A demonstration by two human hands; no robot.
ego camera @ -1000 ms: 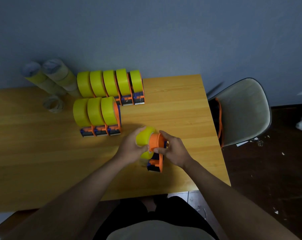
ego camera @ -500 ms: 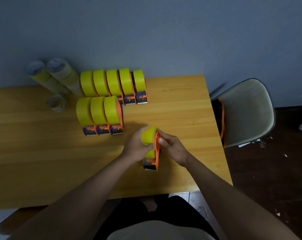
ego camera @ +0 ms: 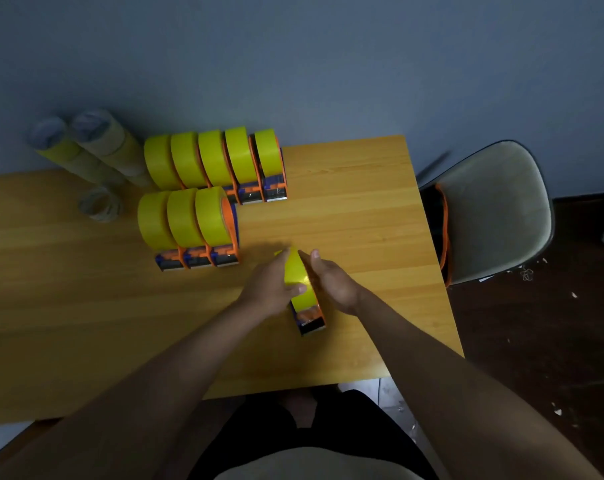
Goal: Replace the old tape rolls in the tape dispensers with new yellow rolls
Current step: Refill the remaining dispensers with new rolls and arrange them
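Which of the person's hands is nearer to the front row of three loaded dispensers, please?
Left. The left hand lies just right of that front row; the right hand is farther right, beyond the yellow roll between them.

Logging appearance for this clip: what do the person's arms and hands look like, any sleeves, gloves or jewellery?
Both forearms are bare up to the frame edge, with no sleeves showing. The left hand and right hand wear no gloves; no watch, rings or wristbands are visible.

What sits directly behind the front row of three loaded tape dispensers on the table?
A second row of five yellow-roll dispensers stands right behind the front row. The front rolls cover the lower ends of its three leftmost; only the two rightmost show their blade ends.
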